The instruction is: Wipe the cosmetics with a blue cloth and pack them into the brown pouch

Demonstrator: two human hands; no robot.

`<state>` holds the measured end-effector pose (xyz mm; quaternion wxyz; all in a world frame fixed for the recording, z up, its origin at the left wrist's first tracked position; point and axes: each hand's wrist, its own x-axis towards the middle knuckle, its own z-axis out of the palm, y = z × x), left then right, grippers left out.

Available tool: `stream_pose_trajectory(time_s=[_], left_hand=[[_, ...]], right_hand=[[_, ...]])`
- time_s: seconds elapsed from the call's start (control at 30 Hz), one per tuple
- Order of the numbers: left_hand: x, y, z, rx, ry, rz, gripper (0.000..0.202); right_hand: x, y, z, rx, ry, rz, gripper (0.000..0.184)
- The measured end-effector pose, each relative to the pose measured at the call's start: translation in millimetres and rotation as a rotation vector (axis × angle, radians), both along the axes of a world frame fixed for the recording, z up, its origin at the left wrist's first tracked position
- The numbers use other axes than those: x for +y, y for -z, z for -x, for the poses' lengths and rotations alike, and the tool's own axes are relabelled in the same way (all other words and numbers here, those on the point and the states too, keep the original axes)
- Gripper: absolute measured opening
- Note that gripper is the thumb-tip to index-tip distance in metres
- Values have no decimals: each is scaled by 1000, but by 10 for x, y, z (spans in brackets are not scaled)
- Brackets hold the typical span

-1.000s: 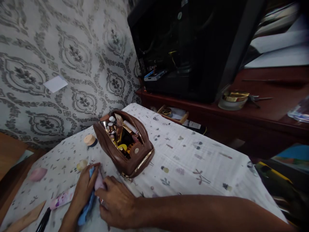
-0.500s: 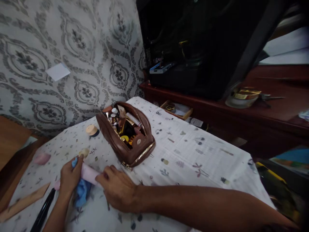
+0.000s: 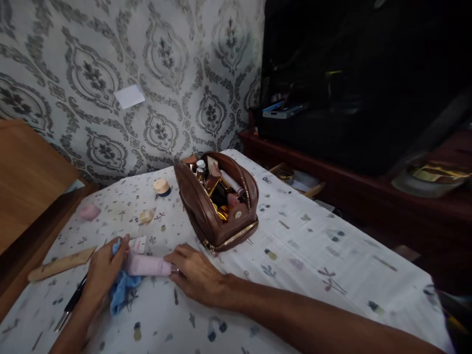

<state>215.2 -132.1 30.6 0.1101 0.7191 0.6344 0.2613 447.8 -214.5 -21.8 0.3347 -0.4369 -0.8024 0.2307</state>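
Observation:
Between my hands lies a pale pink squeeze tube [image 3: 149, 265], roughly level above the tablecloth. My right hand [image 3: 199, 275] is closed on its silvery cap end. My left hand [image 3: 106, 265] pinches a blue cloth [image 3: 123, 291] against the tube's other end; part of the cloth hangs below, and the fingertips are partly hidden. A white printed flap [image 3: 138, 244] shows just behind the tube. Beyond my right hand stands a brown cosmetic bag [image 3: 197, 206], unzipped and full of make-up items. Under my left wrist is a dark, slim stick with a silvery end [image 3: 70, 306].
A beige-lidded jar [image 3: 161, 187], a small cream-coloured piece [image 3: 146, 216] and a pink sponge-like lump [image 3: 90, 211] sit left of the bag. A flat tan strip [image 3: 62, 263] lies at the left edge. Behind on the right are a dark red cabinet [image 3: 354, 184] and a large black screen [image 3: 332, 98].
The view has swung left, so things appear farther right. More of the tube shows, with its silvery cap end now visible at my right hand. The white flap has come into sight.

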Motion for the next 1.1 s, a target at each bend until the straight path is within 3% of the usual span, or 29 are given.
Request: stream_pose_trajectory(time_s=[0.13, 0.23, 0.3, 0.37, 0.43, 0.6, 0.77, 0.93, 1.1], left_hand=[[-154, 5, -191, 11, 21, -258, 37], [-321, 129, -472, -23, 244, -363, 32], [-405, 261, -600, 81, 452, -387, 35], [-447, 380, -628, 223, 590, -375, 37], [-451, 453, -561, 340, 631, -352, 36], [-372, 452, -222, 444, 617, -244, 40], [-279, 424, 28, 322, 529, -144, 43], [-250, 405, 119, 180, 461, -75, 46], [-236, 422, 141, 108, 362, -175, 37]], right_hand=[[28, 22, 13, -24, 28, -6, 21], [50, 49, 23, -33, 17, -28, 20], [64, 73, 29, -59, 5, -37, 20], [74, 95, 35, -67, -3, -53, 29], [80, 108, 43, -55, 4, -66, 37], [83, 86, 40, -48, 43, -56, 23], [85, 67, 21, -20, 56, -68, 26], [92, 102, 7, 15, 60, -82, 32], [64, 75, -1, 40, 67, -70, 26]])
